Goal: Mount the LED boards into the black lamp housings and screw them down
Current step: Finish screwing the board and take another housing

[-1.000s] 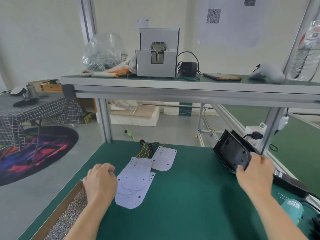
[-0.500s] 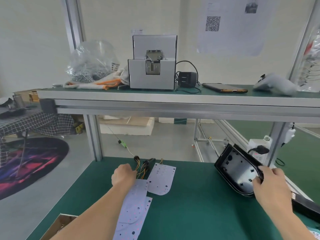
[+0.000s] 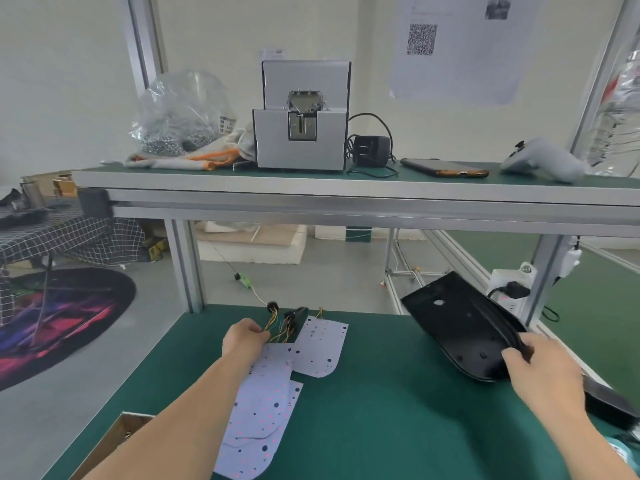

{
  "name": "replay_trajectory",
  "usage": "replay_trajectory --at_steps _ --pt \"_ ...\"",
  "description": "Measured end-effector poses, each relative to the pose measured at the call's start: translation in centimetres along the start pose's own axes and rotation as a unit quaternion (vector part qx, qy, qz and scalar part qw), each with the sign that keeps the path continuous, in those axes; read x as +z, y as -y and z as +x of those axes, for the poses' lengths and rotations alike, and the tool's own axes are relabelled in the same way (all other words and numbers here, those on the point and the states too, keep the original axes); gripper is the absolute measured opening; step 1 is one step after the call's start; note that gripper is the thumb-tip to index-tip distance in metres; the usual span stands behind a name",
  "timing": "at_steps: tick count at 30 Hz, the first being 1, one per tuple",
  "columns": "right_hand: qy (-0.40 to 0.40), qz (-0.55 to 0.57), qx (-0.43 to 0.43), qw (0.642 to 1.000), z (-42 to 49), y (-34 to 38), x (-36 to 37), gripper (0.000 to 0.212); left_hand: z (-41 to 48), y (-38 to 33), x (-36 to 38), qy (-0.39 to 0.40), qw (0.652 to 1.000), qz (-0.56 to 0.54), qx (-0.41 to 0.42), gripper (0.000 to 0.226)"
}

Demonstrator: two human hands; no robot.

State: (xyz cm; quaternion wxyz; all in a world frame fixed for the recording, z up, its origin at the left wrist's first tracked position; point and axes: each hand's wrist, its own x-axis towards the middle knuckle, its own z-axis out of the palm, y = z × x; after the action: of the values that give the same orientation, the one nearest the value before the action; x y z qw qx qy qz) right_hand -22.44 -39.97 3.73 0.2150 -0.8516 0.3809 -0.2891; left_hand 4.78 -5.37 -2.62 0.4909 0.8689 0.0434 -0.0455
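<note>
Left hand (image 3: pixel 244 339): your fingers are curled, with the tips closed on the coloured wires (image 3: pixel 277 327) at the far end of the LED boards (image 3: pixel 263 403). The boards lie flat and overlapping on the green mat (image 3: pixel 381 410). A separate board (image 3: pixel 320 344) lies just to their right, its edge meeting theirs.

Right hand (image 3: pixel 540 372): your fingers are curled over the near rim of the black lamp housing (image 3: pixel 460 327), gripping it. The housing is tilted, inner face toward you and far end raised. You cannot tell whether its lower edge touches the mat. The housing sits well apart from the boards, at the right side of the mat.
</note>
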Motion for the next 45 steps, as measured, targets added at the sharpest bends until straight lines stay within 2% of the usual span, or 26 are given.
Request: replay_trajectory --at_steps 2,5,9,11,13,16,18,20,22,24,26,28,29,31,33,35,36,38,39,40,42,45 --pt "0.051 0.011 -0.014 0.999 -0.8 0.1 -0.3 0.022 0.0 0.2 -0.8 0.002 0.999 -0.047 -0.013 0.006" --pt "0.153 0.007 -0.065 0.986 -2.7 0.7 -1.0 0.019 -0.3 -0.1 -1.8 0.008 0.995 -0.095 -0.028 0.006" --pt "0.291 -0.063 -0.111 0.948 -6.1 2.1 -1.0 0.02 -1.2 -1.0 -3.3 0.001 0.995 -0.096 0.003 0.007" --pt "0.316 -0.084 -0.094 0.94 -8.4 2.4 -0.6 0.016 -2.0 -1.5 -4.1 0.005 0.992 -0.121 0.021 0.007" --pt "0.343 -0.031 -0.054 0.937 -10.5 2.4 -0.4 0.012 -3.1 -2.0 -5.0 0.01 0.988 -0.146 0.044 0.007" --pt "0.399 0.002 -0.012 0.917 -12.9 2.2 -0.7 0.021 -5.7 -3.0 -6.2 0.016 0.972 -0.224 0.071 0.007" --pt "0.429 -0.012 -0.013 0.903 -13.8 2.0 -0.8 0.022 -7.9 -3.8 -6.8 0.05 0.955 -0.278 0.094 0.01" --pt "0.443 -0.024 -0.022 0.896 -14.4 1.9 -1.1 0.025 -10.4 -4.6 -7.3 0.119 0.941 -0.29 0.123 0.008" --pt "0.462 -0.06 -0.042 0.884 -14.9 2.1 -2.0 0.04 -13.0 -5.9 -7.6 0.189 0.93 -0.274 0.156 0.011" --pt "0.458 -0.09 -0.051 0.883 -14.9 2.5 -2.6 0.054 -15.5 -7.5 -7.6 0.228 0.919 -0.25 0.2 0.02" --pt "0.389 -0.094 -0.071 0.914 -14.2 3.3 -2.6 0.054 -17.8 -9.0 -7.6 0.265 0.905 -0.239 0.233 0.022" --pt "0.284 0.037 -0.083 0.954 -13.3 4.5 -2.1 0.036 -20.2 -10.1 -7.7 0.311 0.883 -0.219 0.275 0.022" --pt "0.247 0.128 -0.089 0.956 -12.7 5.4 -2.0 0.036 -21.3 -10.6 -7.8 0.328 0.872 -0.203 0.302 0.022" --pt "0.215 0.257 -0.113 0.935 -11.6 7.3 -2.2 0.073 -23.3 -11.4 -8.1 0.363 0.845 -0.177 0.349 0.022" --pt "0.214 0.313 -0.146 0.914 -10.7 9.1 -2.5 0.093 -25.3 -12.1 -8.5 0.41 0.811 -0.176 0.379 0.023" --pt "0.212 0.342 -0.173 0.899 -10.5 10.5 -3.0 0.089 -26.9 -12.6 -9.1 0.454 0.774 -0.178 0.404 0.023" --pt "0.211 0.346 -0.181 0.896 -10.6 11.0 -3.3 0.076 -27.4 -12.8 -9.3 0.47 0.759 -0.179 0.414 0.023" --pt "0.201 0.351 -0.203 0.891 -11.0 11.8 -3.9 0.031 -28.0 -13.1 -9.9 0.493 0.733 -0.192 0.427 0.023" --pt "0.193 0.363 -0.21 0.887 -11.3 12.1 -4.2 0.017 -28.0 -13.0 -10.2 0.5 0.723 -0.206 0.429 0.021" --pt "0.185 0.378 -0.207 0.883 -11.6 12.3 -4.4 0.017 -28.0 -12.9 -10.4 0.5 0.718 -0.223 0.43 0.017" --pt "0.224 0.402 -0.189 0.867 -12.0 12.6 -4.9 0.019 -27.9 -12.5 -10.8 0.494 0.712 -0.27 0.42 0.011" --pt "0.334 0.283 -0.245 0.865 -12.7 12.3 -5.4 0.058 -27.7 -12.3 -10.9 0.493 0.695 -0.334 0.402 0.013"
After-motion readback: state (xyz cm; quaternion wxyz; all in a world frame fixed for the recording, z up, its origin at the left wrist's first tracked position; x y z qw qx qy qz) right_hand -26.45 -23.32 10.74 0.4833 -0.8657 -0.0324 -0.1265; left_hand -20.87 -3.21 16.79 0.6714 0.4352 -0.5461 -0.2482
